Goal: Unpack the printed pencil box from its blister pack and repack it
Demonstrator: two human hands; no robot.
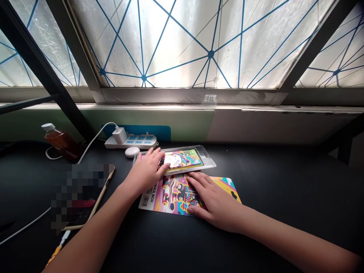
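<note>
My left hand (149, 167) lies with fingers spread on the left part of a pencil box (182, 159), a colourful cartoon-printed case seen in clear plastic packaging (209, 163). Just nearer to me is a bright printed backing card (176, 195) with the words "PENCIL BOX" and a barcode at its left end. Across the card's right half rests my right hand (210, 199), its fingers stretched out flat. The card's upper edge meets the plastic packaging. Parts of both prints are hidden under my hands.
Behind the packaging stand a white power strip (135, 141) with a plugged-in charger (119, 134) and a small white case (132, 152). At left are a tilted drink bottle (62, 142), a blurred device (82, 193) in a tan-edged cover and white cables. A window backs the black table (273, 182).
</note>
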